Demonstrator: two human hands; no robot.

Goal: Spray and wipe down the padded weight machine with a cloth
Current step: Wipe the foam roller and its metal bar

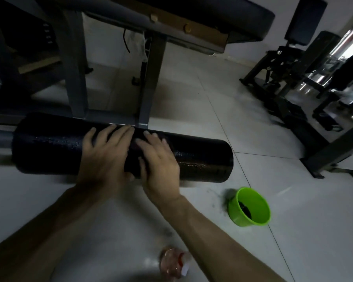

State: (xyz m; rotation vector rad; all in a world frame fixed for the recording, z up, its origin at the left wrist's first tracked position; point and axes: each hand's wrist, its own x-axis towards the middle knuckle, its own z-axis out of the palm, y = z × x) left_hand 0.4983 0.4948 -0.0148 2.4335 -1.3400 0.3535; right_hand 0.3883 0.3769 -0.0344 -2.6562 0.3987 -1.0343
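Your left hand [104, 153] and right hand [159, 159] lie flat, fingers straight, pressing what looks like a dark cloth [131, 159] around the wet black cylindrical foam pad [49, 153] to wipe it.

Single head view, looking steeply down, close over hands [128, 157] and floor [293, 220].

A green bucket [250, 208] stands on the pale tiled floor [293, 241], with something dark inside it. Dark specks [220, 193] lie just beside it. Other black gym machines [293, 64] stand far right, near the wall [281, 27].
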